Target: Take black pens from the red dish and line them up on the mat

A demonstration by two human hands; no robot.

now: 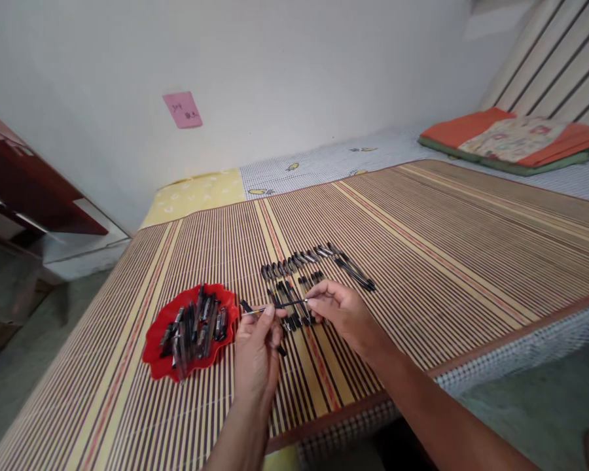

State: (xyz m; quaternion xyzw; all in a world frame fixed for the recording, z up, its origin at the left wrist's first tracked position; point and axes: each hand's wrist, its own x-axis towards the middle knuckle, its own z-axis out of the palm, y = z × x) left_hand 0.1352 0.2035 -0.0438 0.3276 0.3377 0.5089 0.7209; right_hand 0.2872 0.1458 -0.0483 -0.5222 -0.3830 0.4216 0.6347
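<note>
A thin dark pen refill [293, 303] stretches level between my two hands. My left hand [259, 340] is closed, its thumb pressing the refill's left part against the fingers. Dark pen pieces [246, 306] poke out on both sides of that hand; whether they form one pen is hidden by the fingers. With thumb and forefinger, my right hand [341, 314] pinches the refill's right end. Just beyond the hands, several black-capped pens [288, 294] lie side by side in rows on the striped mat [402, 314]. My right hand covers some of them.
Left of my hands, a red scalloped dish [150, 353] holds several pens and pen parts [196, 324]. Folded orange and floral bedding [515, 137] lies at the far right. A pink note [182, 109] is on the wall. The mat's front edge runs close below my forearms.
</note>
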